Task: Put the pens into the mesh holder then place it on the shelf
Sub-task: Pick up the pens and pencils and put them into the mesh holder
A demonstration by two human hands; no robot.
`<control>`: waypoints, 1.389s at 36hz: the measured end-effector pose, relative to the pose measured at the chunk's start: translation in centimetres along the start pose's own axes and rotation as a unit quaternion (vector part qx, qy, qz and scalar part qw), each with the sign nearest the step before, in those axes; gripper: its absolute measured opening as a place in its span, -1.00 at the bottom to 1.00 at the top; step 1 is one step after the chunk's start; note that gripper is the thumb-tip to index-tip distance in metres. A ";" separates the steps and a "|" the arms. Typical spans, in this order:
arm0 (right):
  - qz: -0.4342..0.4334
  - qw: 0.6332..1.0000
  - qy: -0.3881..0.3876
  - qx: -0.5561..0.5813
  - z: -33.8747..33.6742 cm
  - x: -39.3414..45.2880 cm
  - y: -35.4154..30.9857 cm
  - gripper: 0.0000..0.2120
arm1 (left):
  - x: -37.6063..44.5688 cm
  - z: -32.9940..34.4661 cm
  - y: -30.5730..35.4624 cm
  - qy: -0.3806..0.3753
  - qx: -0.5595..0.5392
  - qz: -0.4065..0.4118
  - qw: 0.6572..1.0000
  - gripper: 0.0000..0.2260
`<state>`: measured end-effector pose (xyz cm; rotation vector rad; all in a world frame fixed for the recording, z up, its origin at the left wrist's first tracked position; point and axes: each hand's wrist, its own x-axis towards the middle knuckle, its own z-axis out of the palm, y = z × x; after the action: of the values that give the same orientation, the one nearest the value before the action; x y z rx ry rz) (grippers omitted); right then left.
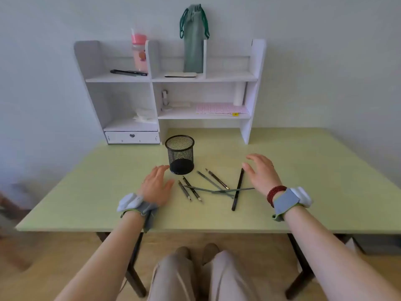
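Note:
A black mesh holder (pixel 180 154) stands upright and empty on the pale green table (pixel 97 192), in front of the white shelf unit (pixel 171 78). Several dark pens (pixel 208 187) lie scattered and crossed on the table just in front of the holder; one long black pen (pixel 237 190) lies at the right of the pile. My left hand (pixel 156 183) rests flat and open left of the pens, fingertips near the holder's base. My right hand (pixel 260 170) hovers open to the right of the pens, holding nothing.
The shelf unit holds a pink bottle (pixel 139 53), a green drawstring pouch (pixel 193 40), a dark pen-like item (pixel 128 72), a pink sheet (pixel 221 109) and a small drawer (pixel 132 136). The upper right compartment (pixel 230 61) shows nothing inside. A wall stands behind.

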<state>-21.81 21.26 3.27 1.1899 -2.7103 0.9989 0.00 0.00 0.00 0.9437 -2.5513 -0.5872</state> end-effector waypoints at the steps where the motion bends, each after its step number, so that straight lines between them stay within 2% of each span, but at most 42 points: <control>1: 0.000 1.000 0.005 0.001 0.1 0.0 0.1 -0.61 | 0.0 0.1 0.0 0.000 -0.003 -0.007 1.000 -0.57; 12: -0.042 0.998 0.034 -0.037 1.1 -0.6 -2.7 -0.69 | -0.2 0.2 1.0 0.005 -0.008 -0.022 1.000 -0.63; 19: -0.109 0.989 -0.055 -0.082 3.5 -1.6 -5.2 -0.77 | -0.9 0.8 0.9 0.018 -0.012 -0.007 1.000 -0.68; 27: -0.076 0.975 -0.122 -0.168 1.6 -0.6 -3.9 -0.80 | -1.0 0.7 0.9 0.038 -0.041 -0.026 0.998 -0.69; 32: -0.057 0.973 -0.160 -0.157 1.1 -0.5 -3.1 -0.82 | -1.0 0.7 0.9 0.033 -0.044 -0.026 0.998 -0.68; 50: -0.071 0.971 -0.169 -0.153 2.1 -0.4 -3.1 -0.89 | -1.1 0.7 0.8 0.034 -0.047 -0.022 0.998 -0.67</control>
<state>-18.99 18.70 3.18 1.5777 -2.8238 0.3683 0.02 1.44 -0.42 0.9722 -2.4254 -0.6700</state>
